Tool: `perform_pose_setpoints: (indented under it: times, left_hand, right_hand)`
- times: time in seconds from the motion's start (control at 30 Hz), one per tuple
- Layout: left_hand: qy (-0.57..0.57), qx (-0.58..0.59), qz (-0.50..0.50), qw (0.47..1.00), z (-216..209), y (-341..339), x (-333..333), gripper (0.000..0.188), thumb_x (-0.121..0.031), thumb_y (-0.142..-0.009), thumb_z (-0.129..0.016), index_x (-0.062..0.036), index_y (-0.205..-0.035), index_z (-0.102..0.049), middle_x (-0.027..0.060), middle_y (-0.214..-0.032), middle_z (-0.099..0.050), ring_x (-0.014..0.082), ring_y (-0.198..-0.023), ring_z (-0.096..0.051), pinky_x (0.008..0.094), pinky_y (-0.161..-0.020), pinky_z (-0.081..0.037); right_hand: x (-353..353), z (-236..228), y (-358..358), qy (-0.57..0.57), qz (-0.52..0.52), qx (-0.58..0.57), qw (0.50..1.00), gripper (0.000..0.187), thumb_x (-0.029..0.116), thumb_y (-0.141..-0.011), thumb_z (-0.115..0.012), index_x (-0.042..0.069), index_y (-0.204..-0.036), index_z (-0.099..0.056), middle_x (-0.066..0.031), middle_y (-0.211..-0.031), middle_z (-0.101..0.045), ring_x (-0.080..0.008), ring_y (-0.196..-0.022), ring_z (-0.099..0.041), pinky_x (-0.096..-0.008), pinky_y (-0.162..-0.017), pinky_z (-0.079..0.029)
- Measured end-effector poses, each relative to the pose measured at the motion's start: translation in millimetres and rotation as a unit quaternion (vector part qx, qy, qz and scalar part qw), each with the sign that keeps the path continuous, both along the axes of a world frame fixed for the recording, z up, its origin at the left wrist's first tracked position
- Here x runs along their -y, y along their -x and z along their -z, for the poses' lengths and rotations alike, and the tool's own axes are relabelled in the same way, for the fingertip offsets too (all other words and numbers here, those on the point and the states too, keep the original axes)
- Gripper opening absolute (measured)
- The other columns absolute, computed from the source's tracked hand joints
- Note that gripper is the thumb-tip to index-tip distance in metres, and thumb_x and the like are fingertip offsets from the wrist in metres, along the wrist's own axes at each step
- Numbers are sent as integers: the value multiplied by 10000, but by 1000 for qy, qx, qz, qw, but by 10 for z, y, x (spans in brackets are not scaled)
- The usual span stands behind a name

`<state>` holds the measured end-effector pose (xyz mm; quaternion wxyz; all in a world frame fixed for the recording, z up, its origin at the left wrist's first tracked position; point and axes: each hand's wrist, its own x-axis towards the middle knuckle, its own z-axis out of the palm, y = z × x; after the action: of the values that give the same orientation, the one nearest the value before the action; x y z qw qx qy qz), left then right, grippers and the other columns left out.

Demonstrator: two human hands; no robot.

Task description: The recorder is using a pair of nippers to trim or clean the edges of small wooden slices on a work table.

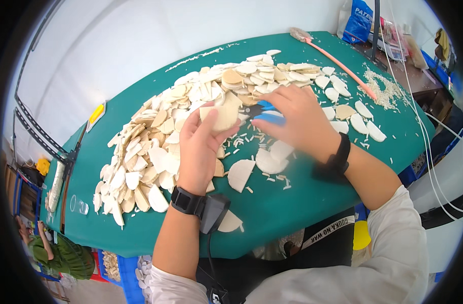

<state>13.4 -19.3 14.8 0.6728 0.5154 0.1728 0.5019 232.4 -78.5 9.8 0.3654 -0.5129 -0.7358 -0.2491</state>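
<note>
My left hand (pixel 200 144) grips a cream-coloured half-round pad (pixel 222 118), which looks like foam, thumb across its face. In my right hand (pixel 301 112), slightly blurred, is a pair of blue-handled snips (pixel 268 117). The dark jaws of the snips meet the pad's right edge; whether they are open or closed is hard to make out. Beyond and to the left of my hands spreads a big heap of similar white and cream pads (pixel 155 121). Below the snips lie a white half-round pad (pixel 240 175) and many small trimmed strips (pixel 236 143).
A brush with a pink handle (pixel 343 68) lies at the far right, beside a pile of scraps (pixel 386 90). On the green table's (pixel 292 202) left side are a clear cup (pixel 79 205) and a yellow tool (pixel 95 113). White cables (pixel 425 137) hang at right. Another person (pixel 64 256) is at lower left.
</note>
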Motion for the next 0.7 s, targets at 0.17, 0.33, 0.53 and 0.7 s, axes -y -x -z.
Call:
perform_pose_setpoints:
  times: [0.17, 0.33, 0.53, 0.7]
  left_hand:
    - [-8, 16, -17, 1000, -56, -3, 51, 283, -174, -1044, -543, 10, -1260, -539, 169, -1180, -669, 347, -1126, -671, 452, -996, -531]
    - [-33, 0, -2, 999, 61, 22, -50, 371, -323, -1084, -461, -5, -1272, -507, 186, -1188, -668, 358, -1111, -675, 455, -974, -534]
    - [-8, -10, 85, 996, 73, 14, -36, 729, -608, -1076, -223, 11, -1386, -452, 215, -1231, -658, 371, -1111, -670, 452, -954, -533]
    - [-48, -85, 158, 983, 140, -93, 10, 769, -600, -1080, -235, 34, -1498, -363, 208, -1304, -625, 352, -1151, -649, 441, -956, -532]
  right_hand:
    - [17, -34, 31, 16, -23, -52, 998, 407, 417, -863, -743, 77, -1082, -698, -65, -967, -649, -261, -942, -604, -398, -830, -432]
    - [41, -53, 53, 11, -19, -78, 997, 409, 407, -867, -743, 73, -1097, -689, -70, -976, -650, -268, -969, -606, -401, -816, -445]
    - [42, -18, 86, 47, -63, -168, 983, 489, 398, -958, -665, -9, -1216, -582, -173, -1082, -596, -357, -1002, -591, -443, -878, -462]
    - [54, 33, 102, 161, -125, -317, 926, 599, 422, -1013, -610, -78, -1300, -448, -237, -1135, -534, -359, -1020, -575, -423, -893, -478]
